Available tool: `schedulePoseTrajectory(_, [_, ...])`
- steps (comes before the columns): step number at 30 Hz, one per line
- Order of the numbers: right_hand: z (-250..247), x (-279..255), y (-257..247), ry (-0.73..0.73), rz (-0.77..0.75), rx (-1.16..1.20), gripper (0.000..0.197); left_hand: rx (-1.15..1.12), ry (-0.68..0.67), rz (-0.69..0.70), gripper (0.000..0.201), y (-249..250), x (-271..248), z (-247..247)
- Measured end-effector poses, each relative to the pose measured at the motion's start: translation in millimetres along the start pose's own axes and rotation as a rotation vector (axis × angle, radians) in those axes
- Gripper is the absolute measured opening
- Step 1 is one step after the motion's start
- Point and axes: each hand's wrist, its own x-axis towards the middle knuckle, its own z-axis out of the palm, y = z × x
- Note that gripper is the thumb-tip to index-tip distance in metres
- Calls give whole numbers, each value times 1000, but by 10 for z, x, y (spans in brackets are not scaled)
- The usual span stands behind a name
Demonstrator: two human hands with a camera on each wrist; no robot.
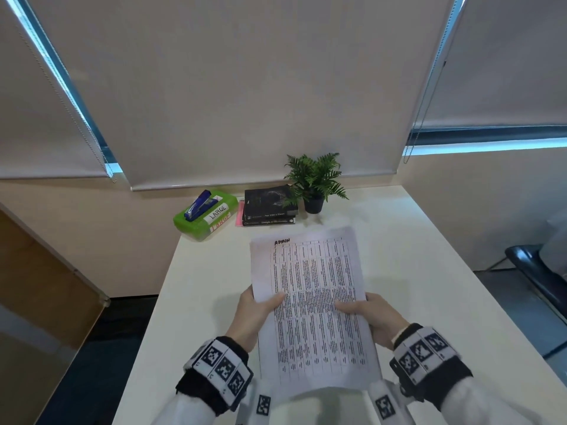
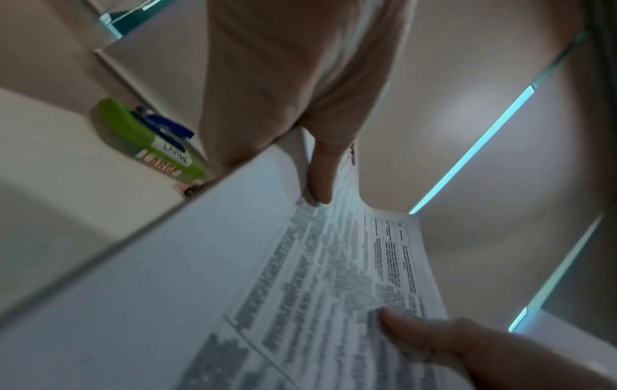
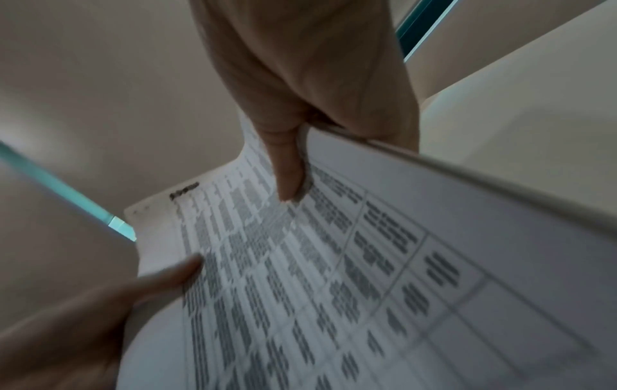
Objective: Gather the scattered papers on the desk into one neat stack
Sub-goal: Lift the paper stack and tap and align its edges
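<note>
A stack of printed papers [image 1: 313, 305], its top sheet a dense table headed "ADMIN", is held up above the white desk [image 1: 202, 286], tilted away from me. My left hand [image 1: 254, 314] grips its left edge, thumb on top and fingers underneath. My right hand [image 1: 371, 317] grips the right edge the same way. In the left wrist view the left hand's thumb [image 2: 320, 171] presses on the papers [image 2: 300, 277]. In the right wrist view the right hand's thumb [image 3: 287, 169] lies on the papers [image 3: 300, 277], with the left hand [image 3: 100, 308] at the lower left.
At the desk's far edge stand a green box [image 1: 205, 216] labelled "LARGE" with a blue stapler [image 1: 199, 205] on it, two stacked dark books [image 1: 270, 207] and a small potted fern [image 1: 316, 185]. A dark chair [image 1: 540, 271] sits to the right.
</note>
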Motion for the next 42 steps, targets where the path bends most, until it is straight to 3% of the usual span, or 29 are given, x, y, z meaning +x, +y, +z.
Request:
schedulePoseTrajectory(4, [133,-10,104,156,-266,55,22,-108,68,40,28,59,-34,121])
schedulePoseTrajectory(7, [182,-10,111,227,-404,126,14,-101,112,145,40,87,-88,225])
schedulePoseTrajectory(9, [179,10,114,264,-430,146,11,-57,83,173,46,55,-111,263])
schedulePoseTrajectory(11, [149,33,145,240,-430,125,8,-42,57,160,35,14,-117,283])
schedulePoseTrajectory(15, [57,32,165,107,-381,79,36,-50,25,66,33,-27,-63,255])
schedulePoseTrajectory(18, [32,40,135,107,-361,143,33,-83,17,7,66,-71,46,210])
schedulePoseTrajectory(19, [37,45,135,114,-356,177,30,-72,20,8,65,-61,47,197])
schedulePoseTrajectory(21, [48,63,150,132,-359,215,27,-79,-11,-7,28,96,-77,235])
schedulePoseTrajectory(24, [81,64,175,125,-381,172,38,-61,-61,22,29,82,-150,225])
schedulePoseTrajectory(26, [70,31,117,164,-457,143,46,-36,-22,81,25,-41,4,176])
schedulePoseTrajectory(29, [12,-91,-64,322,-698,49,63,-57,34,261,53,-7,24,123])
schedulePoseTrajectory(31, [-13,-166,-168,459,-922,-197,71,71,120,441,68,69,-3,133])
schedulePoseTrajectory(34, [-20,-160,-229,601,-1174,-688,64,293,241,726,80,174,-41,147])
schedulePoseTrajectory(37, [-24,-125,-238,616,-1204,-831,50,539,248,924,73,205,-35,125])
schedulePoseTrajectory(42, [-25,-96,-262,620,-1183,-843,41,785,217,1032,55,225,23,29])
